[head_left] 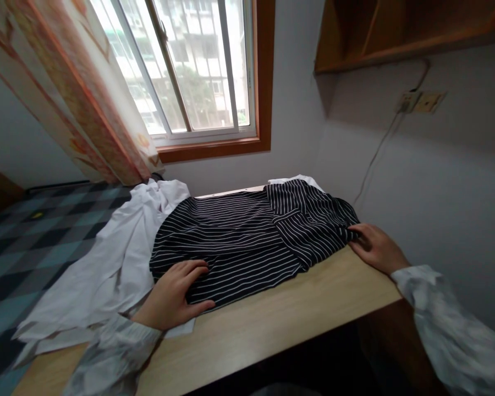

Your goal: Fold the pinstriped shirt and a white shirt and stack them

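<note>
A black garment with thin white stripes (231, 231) lies spread across the wooden table, its right part rumpled in folds. On its near left edge rests my left hand (175, 294), fingers apart and laid on the fabric. At the garment's right end my right hand (375, 247) pinches a bunched bit of the striped cloth between thumb and fingers. White cloth (119, 258) lies partly under the garment's left side and drapes leftward. Another bit of white cloth shows behind the garment's upper right.
The light wooden table (272, 319) ends at a near edge. To the left is a bed with a checked cover (61, 225). A window (202, 66) with a patterned curtain (70, 82) stands behind. A shelf (367, 60) and a wall socket (423, 102) with a hanging cord are at right.
</note>
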`<act>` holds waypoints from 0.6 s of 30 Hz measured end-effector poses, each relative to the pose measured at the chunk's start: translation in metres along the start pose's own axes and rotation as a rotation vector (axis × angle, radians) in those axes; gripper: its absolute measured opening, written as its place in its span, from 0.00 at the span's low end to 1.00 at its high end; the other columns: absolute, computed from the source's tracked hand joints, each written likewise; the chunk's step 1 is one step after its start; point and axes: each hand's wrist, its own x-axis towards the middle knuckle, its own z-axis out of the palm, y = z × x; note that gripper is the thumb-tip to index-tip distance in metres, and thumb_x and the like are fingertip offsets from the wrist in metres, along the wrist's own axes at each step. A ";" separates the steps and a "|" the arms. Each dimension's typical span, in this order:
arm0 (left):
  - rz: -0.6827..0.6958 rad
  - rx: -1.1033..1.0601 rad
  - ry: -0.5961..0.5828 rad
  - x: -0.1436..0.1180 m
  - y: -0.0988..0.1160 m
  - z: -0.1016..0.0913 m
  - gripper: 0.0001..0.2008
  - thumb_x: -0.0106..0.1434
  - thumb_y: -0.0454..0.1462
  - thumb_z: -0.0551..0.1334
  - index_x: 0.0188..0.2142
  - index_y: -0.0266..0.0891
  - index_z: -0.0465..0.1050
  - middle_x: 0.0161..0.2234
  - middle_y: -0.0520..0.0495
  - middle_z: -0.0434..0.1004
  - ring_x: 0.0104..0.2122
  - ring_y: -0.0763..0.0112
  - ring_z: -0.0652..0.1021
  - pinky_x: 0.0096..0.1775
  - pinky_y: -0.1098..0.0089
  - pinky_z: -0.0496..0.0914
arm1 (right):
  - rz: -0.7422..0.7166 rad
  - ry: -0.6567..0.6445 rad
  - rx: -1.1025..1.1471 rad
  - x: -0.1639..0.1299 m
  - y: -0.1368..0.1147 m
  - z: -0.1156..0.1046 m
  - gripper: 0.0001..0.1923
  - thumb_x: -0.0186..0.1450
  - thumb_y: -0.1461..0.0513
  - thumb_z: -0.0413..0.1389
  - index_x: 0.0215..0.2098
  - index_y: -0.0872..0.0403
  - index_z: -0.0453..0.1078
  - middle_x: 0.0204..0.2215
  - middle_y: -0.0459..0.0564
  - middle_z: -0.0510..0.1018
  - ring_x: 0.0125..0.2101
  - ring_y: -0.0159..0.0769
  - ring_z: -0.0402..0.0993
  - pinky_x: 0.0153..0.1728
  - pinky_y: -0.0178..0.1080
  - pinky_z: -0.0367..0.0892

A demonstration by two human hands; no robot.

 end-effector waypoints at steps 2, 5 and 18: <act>0.029 0.011 0.005 0.000 0.001 0.000 0.29 0.64 0.60 0.72 0.57 0.49 0.82 0.62 0.39 0.82 0.61 0.43 0.81 0.63 0.48 0.76 | -0.018 0.015 -0.043 -0.001 0.002 0.001 0.18 0.71 0.53 0.61 0.57 0.46 0.77 0.55 0.58 0.81 0.56 0.57 0.79 0.61 0.57 0.73; 0.098 0.003 0.033 0.000 0.002 0.003 0.21 0.70 0.54 0.69 0.55 0.47 0.83 0.62 0.41 0.83 0.60 0.49 0.82 0.63 0.51 0.75 | -0.024 0.044 -0.163 -0.002 0.002 0.002 0.16 0.70 0.55 0.61 0.54 0.47 0.80 0.54 0.59 0.81 0.55 0.58 0.78 0.59 0.59 0.72; 0.241 0.033 0.152 -0.002 -0.008 0.016 0.12 0.80 0.43 0.62 0.46 0.45 0.85 0.49 0.46 0.89 0.48 0.60 0.86 0.53 0.58 0.78 | -0.033 0.046 -0.081 -0.002 0.002 0.017 0.14 0.76 0.53 0.56 0.54 0.49 0.78 0.50 0.58 0.86 0.51 0.57 0.80 0.56 0.58 0.75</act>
